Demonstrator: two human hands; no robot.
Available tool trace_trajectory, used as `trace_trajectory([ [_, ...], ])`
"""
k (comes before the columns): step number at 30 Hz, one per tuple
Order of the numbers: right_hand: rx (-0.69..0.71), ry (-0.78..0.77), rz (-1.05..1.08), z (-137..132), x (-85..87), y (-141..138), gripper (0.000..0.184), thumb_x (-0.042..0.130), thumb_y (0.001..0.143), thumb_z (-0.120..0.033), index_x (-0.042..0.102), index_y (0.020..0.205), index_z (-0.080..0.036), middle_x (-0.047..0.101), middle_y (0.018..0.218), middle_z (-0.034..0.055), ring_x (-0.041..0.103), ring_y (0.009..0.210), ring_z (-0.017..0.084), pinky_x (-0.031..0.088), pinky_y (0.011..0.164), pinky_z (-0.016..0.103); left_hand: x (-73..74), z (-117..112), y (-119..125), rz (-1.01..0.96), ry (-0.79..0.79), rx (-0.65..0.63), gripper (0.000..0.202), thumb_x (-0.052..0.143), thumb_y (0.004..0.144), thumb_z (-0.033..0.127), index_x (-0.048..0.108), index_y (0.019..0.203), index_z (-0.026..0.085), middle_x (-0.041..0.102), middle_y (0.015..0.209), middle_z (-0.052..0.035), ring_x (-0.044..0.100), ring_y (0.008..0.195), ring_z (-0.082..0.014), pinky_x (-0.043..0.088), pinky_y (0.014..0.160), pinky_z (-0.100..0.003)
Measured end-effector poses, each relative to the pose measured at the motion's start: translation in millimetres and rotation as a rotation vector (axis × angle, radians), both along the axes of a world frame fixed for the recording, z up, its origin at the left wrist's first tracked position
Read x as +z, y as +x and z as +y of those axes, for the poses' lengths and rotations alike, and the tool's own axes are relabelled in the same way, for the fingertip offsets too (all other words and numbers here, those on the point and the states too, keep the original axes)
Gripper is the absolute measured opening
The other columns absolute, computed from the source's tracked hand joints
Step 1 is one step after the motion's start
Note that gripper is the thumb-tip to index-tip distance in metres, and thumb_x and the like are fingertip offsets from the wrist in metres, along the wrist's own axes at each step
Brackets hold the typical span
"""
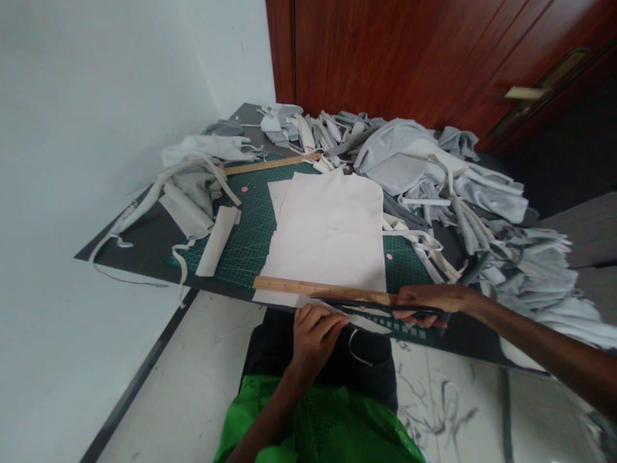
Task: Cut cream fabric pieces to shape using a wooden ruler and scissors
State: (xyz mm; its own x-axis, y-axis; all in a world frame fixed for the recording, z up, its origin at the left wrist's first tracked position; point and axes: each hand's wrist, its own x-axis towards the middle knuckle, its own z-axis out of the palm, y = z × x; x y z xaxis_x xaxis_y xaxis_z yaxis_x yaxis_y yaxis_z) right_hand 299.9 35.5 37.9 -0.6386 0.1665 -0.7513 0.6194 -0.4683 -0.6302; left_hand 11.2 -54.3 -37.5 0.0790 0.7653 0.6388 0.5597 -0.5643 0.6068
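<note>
A pale pink sheet of fabric point(332, 235) lies flat on a green cutting mat point(245, 241). A wooden ruler point(308, 287) rests across the fabric's near edge. My right hand point(427, 302) is closed on black scissors point(380, 308), whose blades run leftward along the near edge under the ruler. My left hand point(313, 334) sits at the table's front edge, fingers curled and pinching the narrow fabric strip point(340, 315) below the ruler.
Heaps of grey and white fabric scraps point(482, 212) crowd the right and back of the table, more at the left point(193, 186). A second wooden ruler point(270, 164) lies at the back. Behind stands a brown door point(434, 58), and strips litter the floor point(434, 411).
</note>
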Motion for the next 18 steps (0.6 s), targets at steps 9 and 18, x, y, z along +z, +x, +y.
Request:
trace_trajectory([
  [9,0.010,0.065,0.010,1,0.5,-10,0.052,0.067,0.087,-0.061,0.049,0.067,-0.017,0.043,0.054,-0.0081,0.035,0.038,0.003,0.037,0.030,0.013,-0.5,0,0,-0.014,-0.008,-0.009,0.013,0.070,0.096,0.025,0.077,0.085,0.024,0.069,0.075,0.0010,0.059,0.074,-0.0151,0.043,0.075,-0.033],
  [18,0.048,0.075,0.094,3,4.1,-22,0.052,0.063,0.088,-0.064,0.047,0.069,-0.019,0.040,0.056,-0.0096,0.033,0.039,0.002,0.035,0.031,0.012,0.5,-1,-1,-0.019,-0.040,-0.007,0.017,0.066,0.098,0.027,0.077,0.085,0.024,0.068,0.075,-0.0003,0.060,0.075,-0.0158,0.046,0.076,-0.032],
])
